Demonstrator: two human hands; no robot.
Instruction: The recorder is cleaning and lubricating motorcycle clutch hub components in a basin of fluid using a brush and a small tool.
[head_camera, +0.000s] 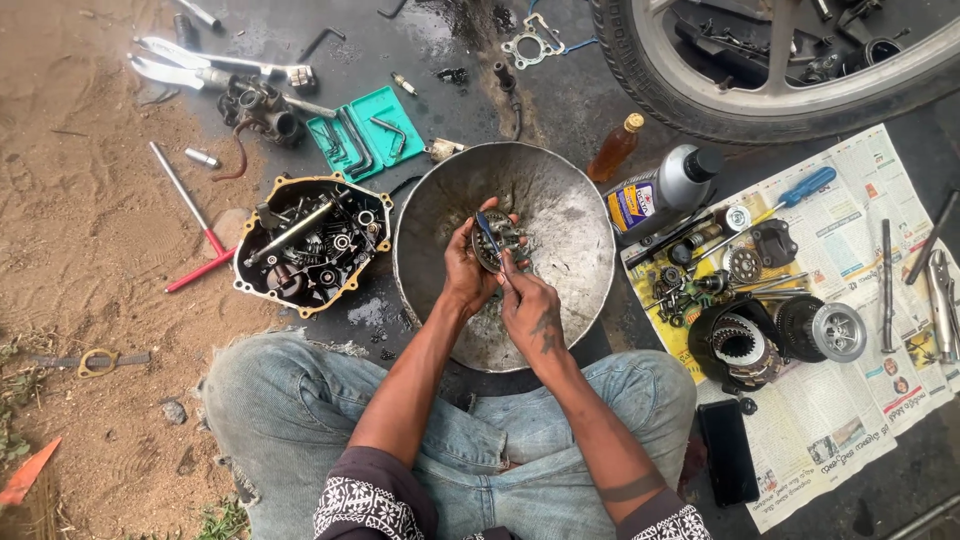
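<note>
Nearest the camera, blue jeans (300, 420) are seen on the crouching person's legs, and both forearms are stretched forward over a wide, dented metal basin (570, 200), which is taken here as the landmark. Just inside the basin's near rim, the left hand (466, 268) is curled closed around a small round gear assembly (497, 242), which is held above the basin's middle, clear of its floor. The right hand (528, 308) is held just beside it on the near right, its fingers pinched shut on a thin tool with a blue handle (487, 232), whose tip is laid against the gear assembly. A black phone (727, 452) is seen to the near right of the basin, at the edge of a spread newspaper (850, 400). On that paper, right of the basin, a clutch basket (737, 343), a ribbed hub (826, 330), small gears and a blue-handled screwdriver (790, 192) are laid out. Touching the basin's left rim, an open engine cover (310, 243) filled with bolts and parts is set, and a red-handled T-wrench (195, 225) lies further left on sand. Just beyond the basin's right rim, a grey oil bottle (660, 190) and a small amber bottle (615, 148) are placed. Beyond its far left rim, a green hex-key case (365, 132) is seen, and farthest off, a motorcycle wheel (760, 90).
</note>
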